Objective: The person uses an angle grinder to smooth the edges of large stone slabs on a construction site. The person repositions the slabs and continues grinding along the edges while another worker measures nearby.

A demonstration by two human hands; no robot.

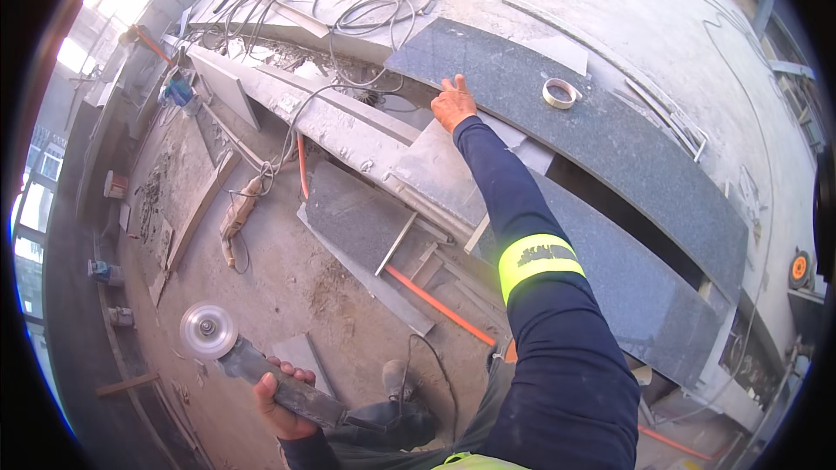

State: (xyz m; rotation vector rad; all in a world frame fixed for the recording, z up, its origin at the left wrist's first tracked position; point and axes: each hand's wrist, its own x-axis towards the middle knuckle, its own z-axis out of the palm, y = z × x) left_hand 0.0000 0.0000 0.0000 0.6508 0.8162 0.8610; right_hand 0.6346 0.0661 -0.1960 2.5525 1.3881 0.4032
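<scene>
In my left hand is an angle grinder with a shiny round disc at its far end. My fingers wrap round its dark body, low at the left, above the dusty floor. My right arm, in a dark sleeve with a yellow band, stretches forward. The right hand is at the near edge of a dark speckled stone slab, fingers partly spread and touching the edge. On that slab lies a roll of tape. A second dark slab lies nearer, under my right forearm.
A brown power tool with a cord lies on the floor at left. An orange pipe crosses beneath the slabs. Looped cables are strewn at the back. A dark gap separates the slabs. Buckets line the left wall.
</scene>
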